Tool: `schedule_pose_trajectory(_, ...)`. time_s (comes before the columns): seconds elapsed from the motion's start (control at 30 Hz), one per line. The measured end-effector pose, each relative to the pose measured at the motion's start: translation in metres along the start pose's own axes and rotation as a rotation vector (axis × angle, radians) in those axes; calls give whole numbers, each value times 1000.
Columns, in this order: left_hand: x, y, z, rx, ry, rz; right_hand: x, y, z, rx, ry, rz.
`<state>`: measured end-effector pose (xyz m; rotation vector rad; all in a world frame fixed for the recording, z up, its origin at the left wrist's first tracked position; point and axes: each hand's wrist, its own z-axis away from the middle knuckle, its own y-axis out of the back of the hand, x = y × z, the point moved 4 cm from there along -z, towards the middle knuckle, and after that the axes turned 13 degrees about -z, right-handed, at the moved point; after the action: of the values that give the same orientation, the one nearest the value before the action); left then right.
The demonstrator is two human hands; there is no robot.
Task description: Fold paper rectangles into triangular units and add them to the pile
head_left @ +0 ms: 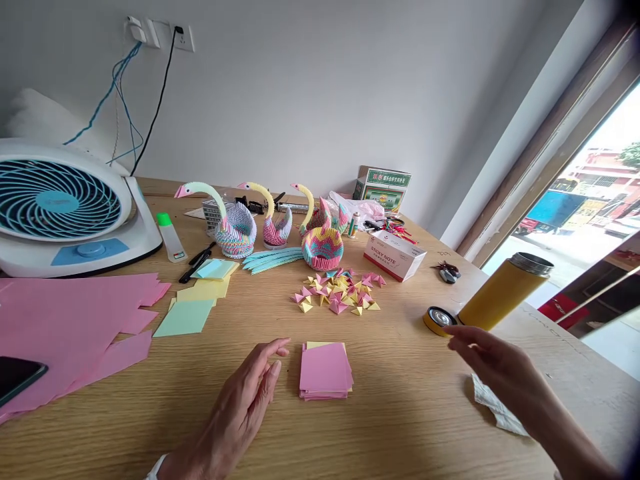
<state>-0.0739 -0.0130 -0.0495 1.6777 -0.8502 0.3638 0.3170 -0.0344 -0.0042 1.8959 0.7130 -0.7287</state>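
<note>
A small stack of pink square paper notes [325, 368], with a yellow sheet showing at its back edge, lies on the table in front of me. Just left of it is my left hand [250, 387], fingers stretched out, thumb apart, holding nothing. My right hand [495, 360] reaches in from the right with fingers extended. Its fingertips overlap the edge of a yellow bottle lid [440, 320]; whether they touch it I cannot tell. Behind that hand stands an uncapped yellow bottle [505, 290]. Pink and yellow folded paper triangles [340, 291] lie scattered beyond the stack.
Paper swans [237, 230] and a round folded-paper bowl [323, 249] stand farther back, near a sticky note box [393, 257]. To the left are a fan [75, 207], large pink sheets [70, 327], a phone [20, 379] and green paper [185, 317]. Crumpled tissue [497, 407] lies right.
</note>
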Motion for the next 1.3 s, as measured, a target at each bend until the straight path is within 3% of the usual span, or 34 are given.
schedule_pose_trajectory(0.07,-3,0,2,4,13,-18,42,16,-11,35,-75,78)
schedule_pose_trajectory(0.17,-6,-1,2,2,33,-39,81,30,-21,61,-132,157)
schedule_pose_trajectory(0.4,-2,0,-6,9,29,-43,117,19,-39,-15,-174,224)
schedule_pose_trajectory(0.77,-7,-3,-10,6,72,-36,134,2,-69,-113,-220,181)
schedule_pose_trajectory(1.3,-14,-8,-12,-10,67,-27,118,-6,-69,-123,-226,232)
